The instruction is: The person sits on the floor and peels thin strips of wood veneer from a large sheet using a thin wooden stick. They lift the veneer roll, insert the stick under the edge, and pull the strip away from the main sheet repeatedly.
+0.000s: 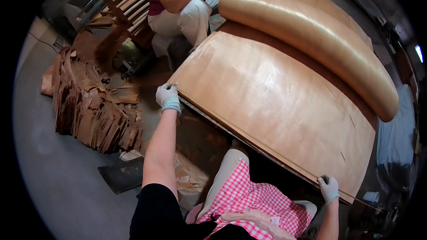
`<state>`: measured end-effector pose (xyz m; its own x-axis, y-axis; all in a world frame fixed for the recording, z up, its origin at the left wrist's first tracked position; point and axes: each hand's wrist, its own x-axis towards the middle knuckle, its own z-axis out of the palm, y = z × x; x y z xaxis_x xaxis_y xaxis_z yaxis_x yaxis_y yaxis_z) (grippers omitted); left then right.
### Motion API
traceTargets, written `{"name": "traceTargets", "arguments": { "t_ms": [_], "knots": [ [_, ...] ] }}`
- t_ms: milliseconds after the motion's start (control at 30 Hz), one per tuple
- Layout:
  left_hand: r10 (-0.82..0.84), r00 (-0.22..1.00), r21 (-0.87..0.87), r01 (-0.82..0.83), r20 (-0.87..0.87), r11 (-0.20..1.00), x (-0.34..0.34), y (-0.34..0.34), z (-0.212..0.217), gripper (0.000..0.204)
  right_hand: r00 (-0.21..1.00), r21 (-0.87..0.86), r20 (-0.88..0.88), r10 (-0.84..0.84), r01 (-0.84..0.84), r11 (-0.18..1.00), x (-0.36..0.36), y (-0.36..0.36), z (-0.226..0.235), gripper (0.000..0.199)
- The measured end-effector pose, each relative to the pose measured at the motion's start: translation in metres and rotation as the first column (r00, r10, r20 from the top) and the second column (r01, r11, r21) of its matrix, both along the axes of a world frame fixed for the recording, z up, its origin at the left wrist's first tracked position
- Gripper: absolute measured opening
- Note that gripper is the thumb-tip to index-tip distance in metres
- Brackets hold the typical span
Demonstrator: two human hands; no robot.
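A broad, light brown wood veneer sheet [267,93] lies on top of a low stack in front of me. My left hand [167,97], in a pale glove, is closed on the sheet's near left corner. At the near right corner my right hand [328,188], gloved too, pinches the same front edge between thumb and fingers. The sheet lies nearly flat between both hands, with a few dark slits toward its right side. Across its far side rests a large curled roll of veneer [307,35]. The layers under the near edge are in shadow.
A co-worker [182,13] in a magenta top sits at the far left, one hand by the roll. Broken veneer scraps [89,106] are heaped on the floor at left, near a dark flat board [122,175]. Clear plastic sheeting [396,129] hangs at right.
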<state>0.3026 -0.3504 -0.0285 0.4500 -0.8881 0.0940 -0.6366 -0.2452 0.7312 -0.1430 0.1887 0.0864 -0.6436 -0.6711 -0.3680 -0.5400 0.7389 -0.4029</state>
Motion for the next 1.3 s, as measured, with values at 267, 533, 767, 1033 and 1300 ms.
{"name": "traceTargets", "arguments": {
  "t_ms": [267, 533, 767, 1033, 1300],
  "knots": [
    [-0.239, 0.962, 0.051, 0.234, 0.132, 0.971, 0.004, -0.009, 0.004, 0.025, 0.998, 0.143, -0.018, 0.06, -0.057, 0.988, -0.01, -0.003, -0.019, 0.038],
    [-0.133, 0.932, 0.145, 0.088, 0.338, 0.985, 0.014, -0.018, 0.009, 0.072, 0.996, 0.294, -0.053, -0.078, 0.09, 0.952, -0.047, 0.026, -0.013, 0.045],
    [-0.08, 0.821, 0.288, -0.106, 0.565, 0.952, -0.03, 0.008, 0.052, 0.086, 0.982, 0.351, -0.046, -0.185, 0.19, 0.917, -0.041, 0.03, -0.028, 0.048],
    [-0.623, 0.388, -0.025, 0.86, 0.679, 0.509, -0.212, 0.195, 0.018, 0.054, 0.993, 0.297, -0.025, -0.112, 0.114, 0.948, -0.042, 0.023, -0.031, 0.053],
    [-0.937, -0.144, 0.335, 0.942, 0.319, -0.03, -0.375, 0.413, 0.047, 0.095, 0.989, 0.136, 0.106, -0.105, 0.09, 0.987, -0.053, 0.043, -0.044, 0.039]
  ]
}}
